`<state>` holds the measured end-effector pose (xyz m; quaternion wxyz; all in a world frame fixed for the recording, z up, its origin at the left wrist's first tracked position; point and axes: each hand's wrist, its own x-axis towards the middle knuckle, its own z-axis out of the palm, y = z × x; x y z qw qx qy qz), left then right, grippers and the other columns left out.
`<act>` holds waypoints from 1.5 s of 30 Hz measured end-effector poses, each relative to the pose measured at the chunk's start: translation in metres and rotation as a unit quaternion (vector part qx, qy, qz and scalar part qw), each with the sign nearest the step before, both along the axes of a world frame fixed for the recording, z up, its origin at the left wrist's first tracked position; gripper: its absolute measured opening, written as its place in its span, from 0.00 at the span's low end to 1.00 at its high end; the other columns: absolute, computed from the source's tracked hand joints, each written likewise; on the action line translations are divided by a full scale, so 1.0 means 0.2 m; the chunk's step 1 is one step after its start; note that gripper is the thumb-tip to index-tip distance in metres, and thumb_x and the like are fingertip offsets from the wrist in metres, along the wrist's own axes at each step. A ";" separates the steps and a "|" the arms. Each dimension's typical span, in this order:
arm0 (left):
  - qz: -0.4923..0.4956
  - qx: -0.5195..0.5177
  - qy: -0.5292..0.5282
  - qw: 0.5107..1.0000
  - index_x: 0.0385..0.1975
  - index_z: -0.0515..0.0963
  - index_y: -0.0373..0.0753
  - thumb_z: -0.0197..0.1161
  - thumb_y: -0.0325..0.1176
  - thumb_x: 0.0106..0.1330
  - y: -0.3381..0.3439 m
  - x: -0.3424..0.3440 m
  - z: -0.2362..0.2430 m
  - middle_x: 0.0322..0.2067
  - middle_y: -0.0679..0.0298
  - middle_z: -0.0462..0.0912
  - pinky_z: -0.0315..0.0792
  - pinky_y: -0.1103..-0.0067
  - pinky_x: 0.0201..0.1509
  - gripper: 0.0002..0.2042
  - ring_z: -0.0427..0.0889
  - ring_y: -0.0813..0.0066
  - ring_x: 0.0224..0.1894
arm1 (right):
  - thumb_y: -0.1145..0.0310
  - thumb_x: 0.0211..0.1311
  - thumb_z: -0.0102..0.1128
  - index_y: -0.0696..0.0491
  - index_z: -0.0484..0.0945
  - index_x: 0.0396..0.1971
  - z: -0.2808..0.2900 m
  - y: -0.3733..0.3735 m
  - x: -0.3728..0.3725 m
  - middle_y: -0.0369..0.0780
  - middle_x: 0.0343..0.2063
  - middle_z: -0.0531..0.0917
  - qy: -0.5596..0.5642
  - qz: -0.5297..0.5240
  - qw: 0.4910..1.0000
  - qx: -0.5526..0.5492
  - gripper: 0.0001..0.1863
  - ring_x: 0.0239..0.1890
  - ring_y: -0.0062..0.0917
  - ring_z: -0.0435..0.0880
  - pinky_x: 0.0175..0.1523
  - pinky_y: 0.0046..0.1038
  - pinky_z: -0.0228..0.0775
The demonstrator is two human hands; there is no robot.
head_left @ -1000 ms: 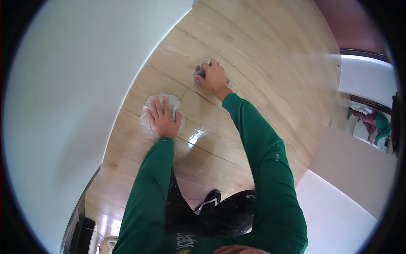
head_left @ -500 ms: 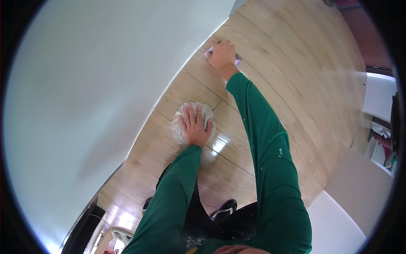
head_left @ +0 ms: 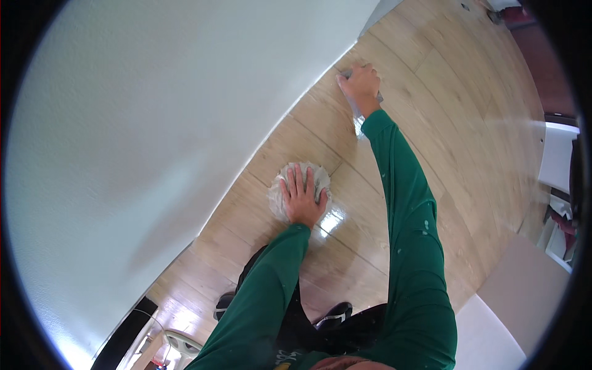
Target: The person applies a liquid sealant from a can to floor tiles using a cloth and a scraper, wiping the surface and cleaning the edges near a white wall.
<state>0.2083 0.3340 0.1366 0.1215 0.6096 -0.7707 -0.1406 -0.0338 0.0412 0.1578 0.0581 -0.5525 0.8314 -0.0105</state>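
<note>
My left hand point(head_left: 303, 196) lies palm down with fingers spread on a crumpled whitish, partly see-through plastic bundle point(head_left: 279, 198) on the floor. What is inside the bundle I cannot make out. Farther ahead, near the foot of the wall, my right hand point(head_left: 362, 83) is closed over a small flat greyish thing point(head_left: 346, 73) pressed to the floor. Its edges show on both sides of the fingers, but the hand covers most of it and its kind is not clear. A shiny streak shows on the boards beside the right wrist.
A pale wall point(head_left: 154, 111) rises along the left, meeting the wood-plank floor point(head_left: 431, 148) in a slanting line. My dark shoes point(head_left: 336, 313) are below. A black object with a cable point(head_left: 129, 327) stands at the lower left. White and beige panels point(head_left: 524, 283) border the lower right.
The whole view has shifted, so wall and hands appear farther right and lower. My right hand has turned slightly with the flat thing. The left hand keeps resting on the bundle.
</note>
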 end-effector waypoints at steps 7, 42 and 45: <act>0.003 0.004 0.009 1.000 0.76 0.67 0.42 0.62 0.53 0.69 0.01 0.00 -0.01 0.79 0.47 0.58 0.46 0.45 0.82 0.37 0.55 0.44 0.81 | 0.43 0.61 0.70 0.46 0.85 0.53 0.01 -0.02 0.11 0.48 0.52 0.81 0.005 0.057 0.998 -0.012 0.27 0.59 0.45 0.80 0.59 0.46 0.76; 0.007 -0.067 0.004 0.998 0.73 0.72 0.43 0.63 0.51 0.68 0.01 -0.02 -0.05 0.78 0.49 0.61 0.47 0.46 0.83 0.34 0.58 0.46 0.80 | 0.53 0.57 0.77 0.47 0.84 0.44 0.11 1.64 -0.41 0.49 0.43 0.79 -0.098 0.000 0.995 -0.012 0.20 0.51 0.49 0.80 0.55 0.48 0.74; 0.011 -0.074 0.004 0.997 0.73 0.71 0.43 0.63 0.51 0.68 0.03 -0.02 -0.06 0.78 0.49 0.61 0.46 0.47 0.83 0.34 0.57 0.47 0.81 | 0.51 0.57 0.76 0.49 0.83 0.46 0.07 1.81 -0.17 0.49 0.45 0.78 -0.110 0.044 0.993 0.004 0.22 0.51 0.48 0.79 0.54 0.50 0.72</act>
